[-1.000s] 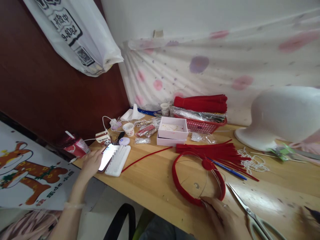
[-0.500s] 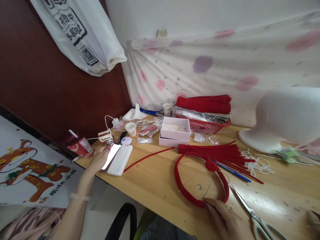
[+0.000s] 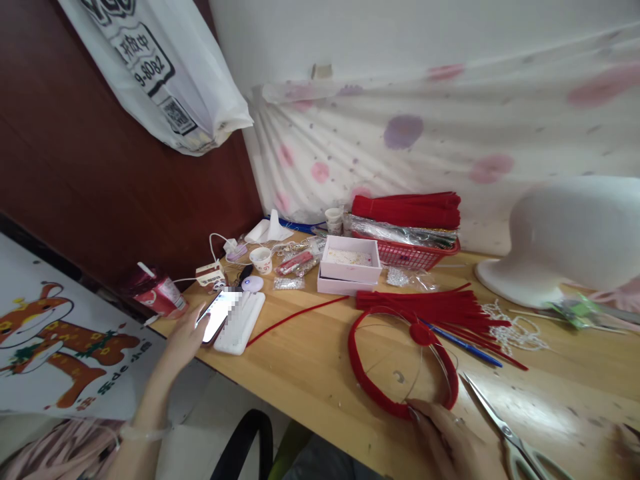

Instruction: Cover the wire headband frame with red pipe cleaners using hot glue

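– Left hand (image 3: 187,337) first: its fingers are loosely extended at the phone (image 3: 215,323), though I can't tell whether they grip it or only touch the screen. And the right?

– Right hand (image 3: 445,433) has its fingertips closed on the near rim of the red hoop (image 3: 364,379), which lies over the table (image 3: 310,373).

– What could go wrong there?

– With the hands well apart, a sideways tug from the right could drag the hoop. Thin wires (image 3: 418,368) cross inside it; they might bend or snag on a finger.

– And the phone?

– It lies close to the table's near edge, beside a white slab (image 3: 245,327). A careless push toward the body could tip it off.

– Anything sharp?

– Scissors (image 3: 506,428), just beside the right hand, points toward the hoop. Sliding the wrist right could knock them.

– Farther out?

– Red strips (image 3: 435,305) and a blue pen (image 3: 467,347) lie just behind the hoop; pushing it back could scatter them.
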A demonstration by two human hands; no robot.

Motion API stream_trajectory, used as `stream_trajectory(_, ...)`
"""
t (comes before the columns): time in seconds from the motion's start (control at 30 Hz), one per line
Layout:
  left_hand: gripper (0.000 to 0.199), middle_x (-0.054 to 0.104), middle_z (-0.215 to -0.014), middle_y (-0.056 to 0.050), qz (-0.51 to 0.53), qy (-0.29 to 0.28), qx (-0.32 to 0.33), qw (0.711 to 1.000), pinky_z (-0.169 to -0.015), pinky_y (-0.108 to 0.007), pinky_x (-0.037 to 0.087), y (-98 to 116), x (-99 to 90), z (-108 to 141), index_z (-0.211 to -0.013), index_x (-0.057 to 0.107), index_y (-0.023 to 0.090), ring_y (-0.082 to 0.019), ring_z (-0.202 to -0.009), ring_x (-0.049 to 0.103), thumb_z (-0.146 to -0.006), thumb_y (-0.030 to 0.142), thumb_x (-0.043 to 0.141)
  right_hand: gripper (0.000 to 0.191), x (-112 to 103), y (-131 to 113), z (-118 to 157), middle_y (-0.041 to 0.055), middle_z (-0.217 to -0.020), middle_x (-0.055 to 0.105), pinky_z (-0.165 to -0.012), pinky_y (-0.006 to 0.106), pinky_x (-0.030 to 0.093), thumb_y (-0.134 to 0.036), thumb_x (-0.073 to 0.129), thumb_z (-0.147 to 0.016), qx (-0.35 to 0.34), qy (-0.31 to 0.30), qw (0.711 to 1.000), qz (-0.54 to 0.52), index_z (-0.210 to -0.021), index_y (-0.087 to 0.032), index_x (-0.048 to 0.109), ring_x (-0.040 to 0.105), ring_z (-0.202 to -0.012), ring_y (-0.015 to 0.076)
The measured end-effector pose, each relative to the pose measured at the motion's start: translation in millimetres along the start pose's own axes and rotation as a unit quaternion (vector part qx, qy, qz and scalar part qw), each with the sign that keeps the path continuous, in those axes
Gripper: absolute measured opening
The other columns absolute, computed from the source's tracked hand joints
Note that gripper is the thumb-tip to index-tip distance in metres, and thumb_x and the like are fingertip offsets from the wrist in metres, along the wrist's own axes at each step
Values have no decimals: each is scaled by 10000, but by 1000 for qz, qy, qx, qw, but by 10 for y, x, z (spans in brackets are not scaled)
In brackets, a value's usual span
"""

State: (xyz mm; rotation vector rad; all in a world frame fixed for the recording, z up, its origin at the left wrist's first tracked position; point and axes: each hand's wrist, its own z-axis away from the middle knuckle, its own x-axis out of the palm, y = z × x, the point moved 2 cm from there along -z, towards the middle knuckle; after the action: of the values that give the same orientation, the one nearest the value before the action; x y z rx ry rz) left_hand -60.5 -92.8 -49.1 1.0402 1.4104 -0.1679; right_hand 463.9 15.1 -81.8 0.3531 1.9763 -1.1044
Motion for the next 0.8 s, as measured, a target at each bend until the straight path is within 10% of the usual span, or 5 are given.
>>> stream_trajectory(0.23, 474, 671, -1196, -196, 83, 93, 6, 992, -1040, -485, 493, 421, -56, 867, -1141, 592, 142, -338, -1126, 650, -835, 470, 441, 273, 56, -38, 25, 58, -945, 812, -716, 257, 627, -345, 495, -992, 6, -1, 1000, -7, -1051, -244, 742, 789, -800, 212)
stream_trajectory(0.53, 193, 730, -939, -65, 305, -237, 196, 901, -626, -246, 528, 2026, 820, 1918, -993, 743, 226, -153, -704, 658, -854, 253, 612, 294, -44, -456, -23, 89, -957, 792, -752, 314, 617, -290, 451, -1000, 34, 40, 998, -32, -986, -218, 735, 769, -853, 225)
stream_trajectory(0.8, 171, 784, -840, -45, 302, -318, 205, 875, -700, -255, 536, 2339, 1055, 1928, -968, 791, 222, -172, -727, 692, -854, 233, 664, 245, -98, -530, 43, 88, -995, 720, -787, 285, 580, -192, 471, -1016, -5, 66, 998, -12, -1011, -208, 715, 726, -913, 194)
